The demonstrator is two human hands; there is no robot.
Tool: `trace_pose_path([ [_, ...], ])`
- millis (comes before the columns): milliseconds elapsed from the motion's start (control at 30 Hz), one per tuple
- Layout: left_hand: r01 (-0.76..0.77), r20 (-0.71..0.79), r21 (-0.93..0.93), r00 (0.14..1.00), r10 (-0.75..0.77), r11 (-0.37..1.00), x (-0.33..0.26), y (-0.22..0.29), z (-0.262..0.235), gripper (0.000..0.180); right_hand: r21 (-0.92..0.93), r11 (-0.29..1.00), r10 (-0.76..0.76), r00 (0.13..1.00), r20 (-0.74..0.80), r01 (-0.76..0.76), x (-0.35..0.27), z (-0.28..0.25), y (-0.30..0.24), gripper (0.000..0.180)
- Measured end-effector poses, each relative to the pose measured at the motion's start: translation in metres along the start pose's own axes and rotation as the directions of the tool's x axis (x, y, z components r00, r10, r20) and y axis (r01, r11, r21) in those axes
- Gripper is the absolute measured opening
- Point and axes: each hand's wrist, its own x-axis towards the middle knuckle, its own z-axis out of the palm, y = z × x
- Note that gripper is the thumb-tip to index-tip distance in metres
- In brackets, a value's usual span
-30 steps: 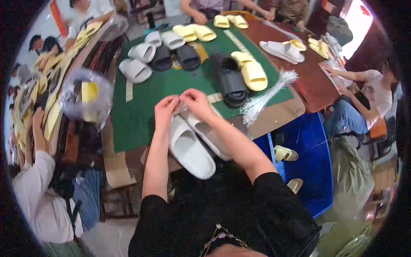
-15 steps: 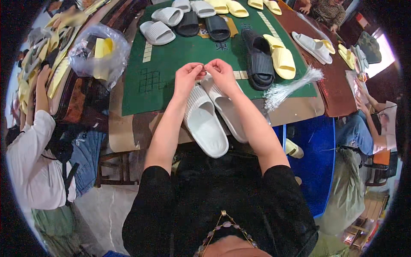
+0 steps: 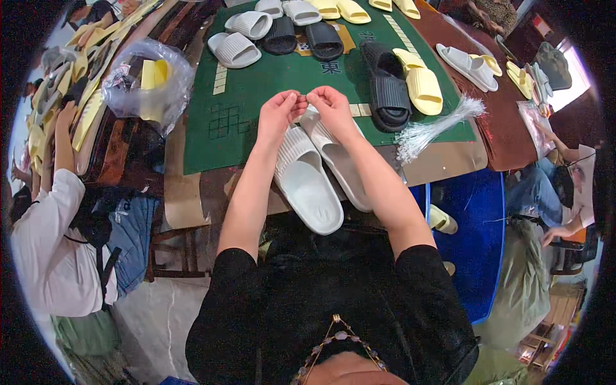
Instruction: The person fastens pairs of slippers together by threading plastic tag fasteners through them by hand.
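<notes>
Pale grey slippers (image 3: 309,189), one pair, lie side by side at the six o'clock edge of the green mat (image 3: 256,138), toes toward twelve. Handling, as judged: light, soft, flexible foam, hardly fragile; the smooth footbeds may slip, so the ribbed straps are the better hold. The left hand (image 3: 274,119) and right hand (image 3: 332,114) meet above the toe ends, thumb and forefinger of each closed in a pinch; whether anything thin lies between the fingertips cannot be told. Read from the pair, a bundle of white strands (image 3: 439,131) lies just past two o'clock. Farther out are black slippers (image 3: 389,99) between one and two, yellow slippers (image 3: 423,92) near two, and a mid-grey slipper (image 3: 235,50) at eleven.
</notes>
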Motion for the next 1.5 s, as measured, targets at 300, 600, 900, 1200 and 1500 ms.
trace_pose_path([
  [300,-0.026,-0.029,0.135,0.999,0.030,0.991,-0.002,0.005,0.005,0.035,-0.008,0.997,0.079,0.991,-0.107,-0.081,0.007,-0.010,0.002,0.015],
  [600,-0.393,0.202,0.807,0.885,0.419,0.440,-0.064,0.025,0.032,0.037,0.204,0.975,0.128,0.975,-0.181,-0.090,0.012,-0.018,0.018,0.015],
  [900,-0.295,0.376,0.927,0.755,0.538,-0.234,-0.127,-0.006,0.060,0.056,0.327,0.939,0.195,0.949,-0.249,-0.107,0.019,-0.013,0.011,0.014],
  [1200,-0.184,0.312,0.941,0.798,0.516,-0.285,-0.109,-0.020,0.056,0.044,0.270,0.961,0.130,0.952,-0.276,-0.053,0.017,-0.013,0.014,0.015],
  [1500,-0.180,0.253,0.961,0.874,0.415,-0.207,-0.107,-0.005,0.044,0.040,-0.414,0.906,-0.095,0.995,0.008,0.090,0.018,-0.031,-0.006,0.031],
])
